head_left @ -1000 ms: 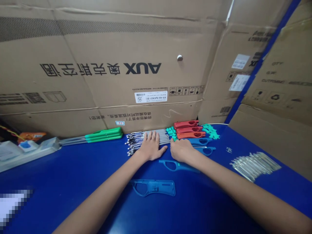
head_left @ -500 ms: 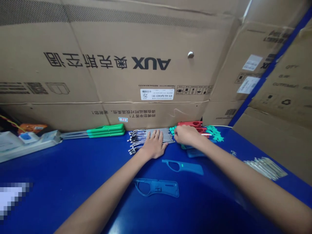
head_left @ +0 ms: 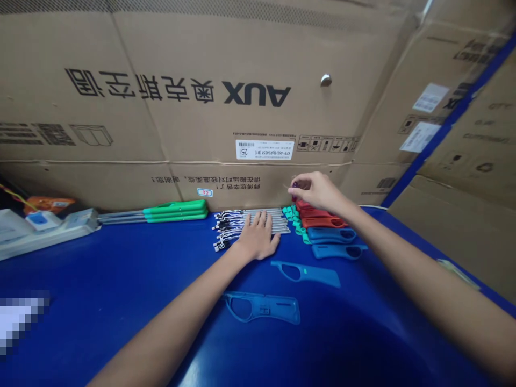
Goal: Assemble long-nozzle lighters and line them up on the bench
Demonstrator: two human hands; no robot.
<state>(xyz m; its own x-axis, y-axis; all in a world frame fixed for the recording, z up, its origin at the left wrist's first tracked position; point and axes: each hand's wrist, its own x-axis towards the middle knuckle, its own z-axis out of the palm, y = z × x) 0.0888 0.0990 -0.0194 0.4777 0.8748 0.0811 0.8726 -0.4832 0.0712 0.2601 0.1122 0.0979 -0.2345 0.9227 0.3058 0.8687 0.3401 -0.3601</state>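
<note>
My left hand (head_left: pixel 258 236) lies flat, fingers spread, on a row of thin silver lighter tubes (head_left: pixel 278 220) with white and black wire ends (head_left: pixel 226 228). My right hand (head_left: pixel 316 189) is raised near the box wall, thumb and fingers pinching a small dark purple piece (head_left: pixel 295 185); its exact kind is unclear. Beneath that hand are small green plastic parts (head_left: pixel 300 228), red lighter shells (head_left: pixel 322 220) and blue lighter shells (head_left: pixel 336 250). Nearer to me lie two separate blue shell halves: one half (head_left: pixel 314 275) and, below it, another with its inside up (head_left: pixel 268 309).
Green lighters (head_left: pixel 175 212) with long metal tubes are stacked at the back left. Beside them sits a white power strip (head_left: pixel 52 234) with plugs. Cardboard (head_left: pixel 181 134) walls the blue table (head_left: pixel 100 301) at the back and right. A clear bag (head_left: pixel 459 273) lies at the right.
My right hand has risen off the green parts and now shows a dark purple piece in its pinch. My left hand stays on the tubes. The view has shifted slightly.
</note>
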